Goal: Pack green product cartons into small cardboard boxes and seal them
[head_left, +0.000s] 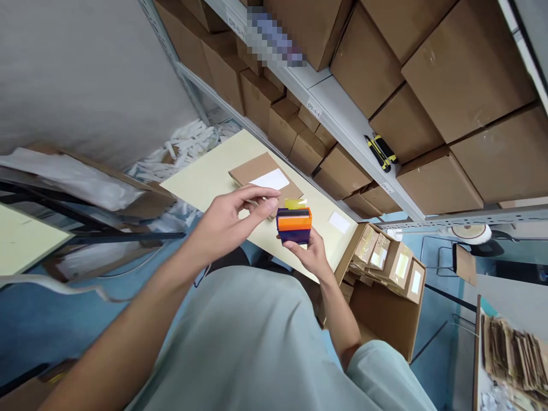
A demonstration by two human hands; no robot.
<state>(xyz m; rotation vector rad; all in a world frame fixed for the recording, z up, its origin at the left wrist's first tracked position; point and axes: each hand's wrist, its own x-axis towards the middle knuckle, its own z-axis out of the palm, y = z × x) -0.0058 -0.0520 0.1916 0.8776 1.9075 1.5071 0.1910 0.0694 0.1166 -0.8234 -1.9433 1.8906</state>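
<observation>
My right hand (pixel 309 251) grips an orange and dark blue tape dispenser (pixel 294 224) above the pale yellow table (pixel 197 177). A short strip of yellowish tape (pixel 295 203) stands up at its far edge. Just left of the dispenser is my left hand (pixel 240 214), its thumb and forefinger brought close together; whether anything thin is between them is too small to make out. Beyond my hands a flat brown cardboard box (pixel 261 165) with a white label lies on the table. Another white label (pixel 339 222) lies farther right.
An open carton (pixel 377 302) holding several labelled packages is at the table's right end. Metal shelving (pixel 325 97) full of brown boxes runs behind the table, with two yellow-black cutters (pixel 381 153) on its ledge. White scraps (pixel 184 148) are heaped beyond the table's left end.
</observation>
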